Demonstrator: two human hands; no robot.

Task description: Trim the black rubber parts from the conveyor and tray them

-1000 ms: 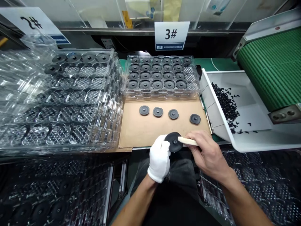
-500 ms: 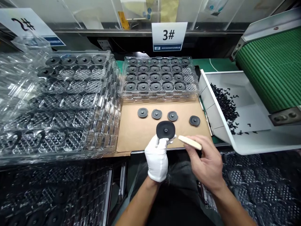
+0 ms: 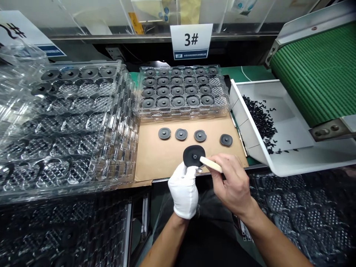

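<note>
My left hand (image 3: 183,191), in a white cotton glove, holds a black rubber disc (image 3: 192,155) upright by its lower edge. My right hand (image 3: 230,181) is bare and pinches a cream-coloured flat stick (image 3: 210,164), whose tip rests against the disc beside its central hole. Part of the disc's lower edge is hidden by the glove. Just beyond the disc, several similar dark discs (image 3: 181,134) lie in a row on a brown cardboard sheet (image 3: 155,163).
Beyond the cardboard stands a transparent tray (image 3: 180,105) of dark discs, with stacked transparent trays (image 3: 69,148) to the left. A white chute (image 3: 278,163) holding small black pieces sits right, under a green conveyor belt (image 3: 314,70). More stacked trays (image 3: 306,218) lie below.
The stick has moved back to the disc, after being held apart from it half a second ago. The disc stays in my gloved hand, and the whole view has shifted slightly.
</note>
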